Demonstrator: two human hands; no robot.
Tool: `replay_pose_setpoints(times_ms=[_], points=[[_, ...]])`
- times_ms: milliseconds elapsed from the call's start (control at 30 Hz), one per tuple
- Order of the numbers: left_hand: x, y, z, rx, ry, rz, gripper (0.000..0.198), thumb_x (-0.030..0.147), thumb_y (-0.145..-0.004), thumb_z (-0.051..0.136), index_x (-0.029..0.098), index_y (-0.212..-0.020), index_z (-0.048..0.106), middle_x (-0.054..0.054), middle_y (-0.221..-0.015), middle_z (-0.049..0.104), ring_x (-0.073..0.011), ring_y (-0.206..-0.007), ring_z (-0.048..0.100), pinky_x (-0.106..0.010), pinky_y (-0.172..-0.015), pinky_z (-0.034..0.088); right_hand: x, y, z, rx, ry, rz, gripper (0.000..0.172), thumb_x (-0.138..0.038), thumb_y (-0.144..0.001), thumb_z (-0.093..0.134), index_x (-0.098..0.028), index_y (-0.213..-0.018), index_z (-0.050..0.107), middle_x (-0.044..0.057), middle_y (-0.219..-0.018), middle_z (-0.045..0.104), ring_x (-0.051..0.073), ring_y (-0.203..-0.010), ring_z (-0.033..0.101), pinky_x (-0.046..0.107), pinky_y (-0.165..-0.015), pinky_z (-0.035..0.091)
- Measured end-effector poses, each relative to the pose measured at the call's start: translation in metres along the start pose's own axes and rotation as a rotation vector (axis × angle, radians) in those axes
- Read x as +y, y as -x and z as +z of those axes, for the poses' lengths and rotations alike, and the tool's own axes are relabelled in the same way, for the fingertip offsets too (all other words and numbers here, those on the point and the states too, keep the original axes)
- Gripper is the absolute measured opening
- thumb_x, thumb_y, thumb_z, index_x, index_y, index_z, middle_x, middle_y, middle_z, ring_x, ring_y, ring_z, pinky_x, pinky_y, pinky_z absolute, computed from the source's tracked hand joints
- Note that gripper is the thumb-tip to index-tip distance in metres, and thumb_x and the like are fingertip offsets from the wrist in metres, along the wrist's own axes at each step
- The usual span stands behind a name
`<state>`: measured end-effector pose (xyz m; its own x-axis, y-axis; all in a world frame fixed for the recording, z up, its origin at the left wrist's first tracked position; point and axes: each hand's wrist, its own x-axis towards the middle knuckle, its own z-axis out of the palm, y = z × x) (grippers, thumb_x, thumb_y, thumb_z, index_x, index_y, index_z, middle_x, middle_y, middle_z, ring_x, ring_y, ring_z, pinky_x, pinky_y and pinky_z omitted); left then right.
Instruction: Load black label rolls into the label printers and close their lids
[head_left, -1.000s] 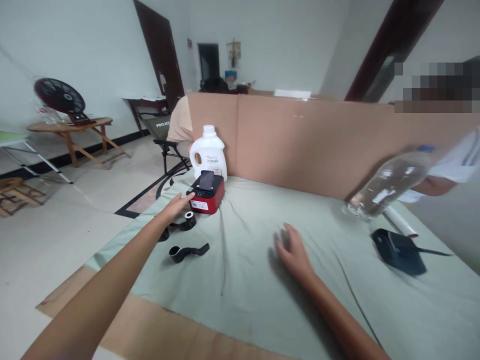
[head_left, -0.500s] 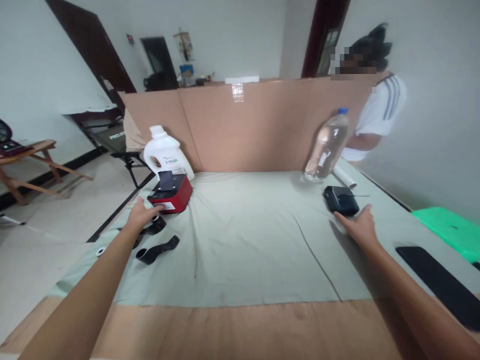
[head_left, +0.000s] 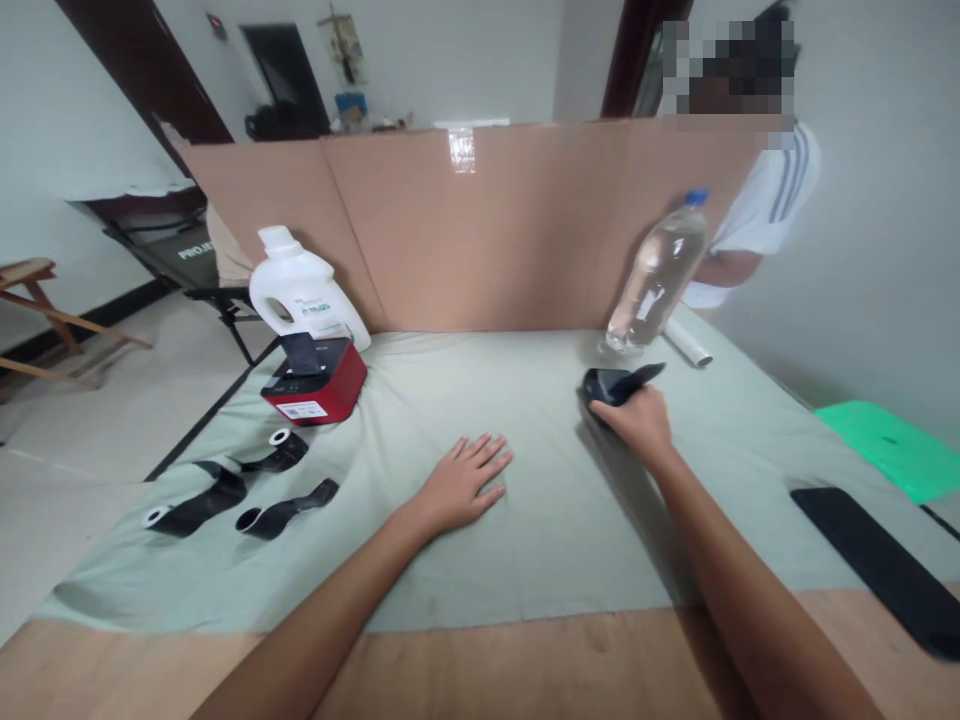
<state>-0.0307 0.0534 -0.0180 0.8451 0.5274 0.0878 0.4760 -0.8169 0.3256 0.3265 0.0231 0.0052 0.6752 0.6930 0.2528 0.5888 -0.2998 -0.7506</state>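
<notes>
My right hand (head_left: 637, 425) is wrapped round a small black printer-like box (head_left: 606, 382), with a thin black strip sticking up from it; my palm and fingers hide much of the box. In the middle of the pale green cloth (head_left: 525, 540), my left hand (head_left: 461, 485) hangs over or rests on the fabric, palm down, fingers spread, holding nothing. A red and black printer-like box (head_left: 322, 385) with a black strip out of its top stands at the left. Nearer me are several partly unrolled black rolls (head_left: 274, 515).
A white jug (head_left: 304, 290) leans by a cardboard screen (head_left: 487, 240) at the back. A clear bottle (head_left: 652, 275) with a blue cap tilts at the right, near a white tube (head_left: 688, 338). A black slab (head_left: 874, 560) lies far right. Another person (head_left: 765, 200) stands behind.
My left hand has left the red and black box's side and moved right to mid-cloth. My right hand has closed round the small black box, which now sits further left.
</notes>
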Motion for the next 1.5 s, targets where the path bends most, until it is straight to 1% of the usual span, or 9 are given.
replay_pose_setpoints(times_ms=[200,433,633,733,833,933,1200,1300,1500], points=[[0.007,0.015,0.004,-0.107,-0.062,0.022,0.064,0.057,-0.104,0.038,0.027,-0.16,0.036,-0.006,-0.171,0.025,-0.029,-0.16,0.017,-0.051,-0.129,0.007,-0.093,0.07,0.083,-0.128,-0.088,-0.125,0.061,-0.047,-0.054,0.084,-0.016,-0.101,0.061,0.024,-0.113,0.065,0.048,-0.127,0.05,0.054,-0.103,0.044],[0.007,0.024,0.005,-0.1,-0.067,0.047,0.067,0.058,-0.104,0.036,0.024,-0.161,0.032,-0.007,-0.171,0.025,-0.0281,-0.159,0.019,-0.053,-0.128,0.012,-0.139,0.096,0.109,-0.197,0.42,-0.09,0.072,-0.051,-0.07,0.076,-0.003,-0.119,0.052,0.028,-0.121,0.058,0.041,-0.116,0.055,0.048,-0.098,0.046],[0.01,0.023,0.0,-0.045,-0.019,0.062,0.064,0.053,-0.102,0.046,0.023,-0.158,0.039,-0.008,-0.169,0.032,-0.0285,-0.157,0.023,-0.056,-0.127,0.016,-0.142,0.103,0.107,-0.252,0.44,-0.062,0.084,-0.062,-0.072,0.077,-0.002,-0.123,0.049,0.03,-0.121,0.057,0.042,-0.117,0.055,0.047,-0.099,0.045],[0.011,0.022,-0.005,0.055,0.063,0.058,0.048,0.044,-0.099,0.055,0.022,-0.141,0.058,-0.01,-0.153,0.055,-0.0279,-0.144,0.044,-0.049,-0.122,0.03,-0.14,0.104,0.103,-0.297,0.436,-0.089,0.093,-0.069,-0.067,0.078,-0.003,-0.126,0.048,0.029,-0.121,0.058,0.043,-0.116,0.056,0.048,-0.097,0.046],[0.01,0.018,-0.007,0.18,0.152,-0.065,0.023,0.031,-0.098,0.054,0.021,-0.113,0.069,-0.008,-0.119,0.071,-0.0239,-0.117,0.063,-0.041,-0.106,0.045,-0.134,0.107,0.1,-0.311,0.427,-0.154,0.103,-0.07,-0.062,0.081,-0.004,-0.132,0.046,0.028,-0.122,0.059,0.043,-0.115,0.057,0.049,-0.095,0.048],[0.008,0.014,-0.005,0.263,0.189,-0.186,0.021,0.026,-0.095,0.056,0.02,-0.112,0.067,-0.008,-0.116,0.07,-0.0252,-0.115,0.063,-0.042,-0.101,0.048,-0.122,0.108,0.097,-0.307,0.364,-0.206,0.106,-0.066,-0.063,0.08,-0.004,-0.14,0.041,0.027,-0.125,0.06,0.041,-0.116,0.06,0.047,-0.092,0.05],[-0.018,-0.012,-0.017,0.209,0.146,-0.371,0.064,0.031,-0.092,0.056,0.015,-0.152,0.041,-0.017,-0.158,0.048,-0.0301,-0.147,0.044,-0.051,-0.123,0.032,-0.099,0.105,0.094,-0.318,0.23,-0.386,0.093,-0.057,-0.069,0.075,-0.01,-0.142,0.043,0.021,-0.115,0.071,0.04,-0.105,0.068,0.045,-0.084,0.052],[-0.031,-0.025,-0.02,0.104,0.123,-0.285,0.075,0.03,-0.093,0.052,0.014,-0.161,0.026,-0.017,-0.166,0.035,-0.0266,-0.156,0.031,-0.054,-0.129,0.017,-0.099,0.108,0.094,-0.32,0.231,-0.42,0.095,-0.056,-0.07,0.074,-0.005,-0.144,0.042,0.024,-0.115,0.071,0.041,-0.104,0.069,0.046,-0.084,0.053],[-0.04,-0.019,-0.011,0.135,0.164,-0.192,0.078,0.03,-0.092,0.053,0.014,-0.162,0.022,-0.017,-0.165,0.036,-0.0235,-0.154,0.036,-0.052,-0.13,0.015,-0.094,0.12,0.091,-0.337,0.212,-0.439,0.093,-0.055,-0.074,0.072,-0.003,-0.145,0.041,0.026,-0.113,0.071,0.04,-0.1,0.07,0.046,-0.081,0.053]])
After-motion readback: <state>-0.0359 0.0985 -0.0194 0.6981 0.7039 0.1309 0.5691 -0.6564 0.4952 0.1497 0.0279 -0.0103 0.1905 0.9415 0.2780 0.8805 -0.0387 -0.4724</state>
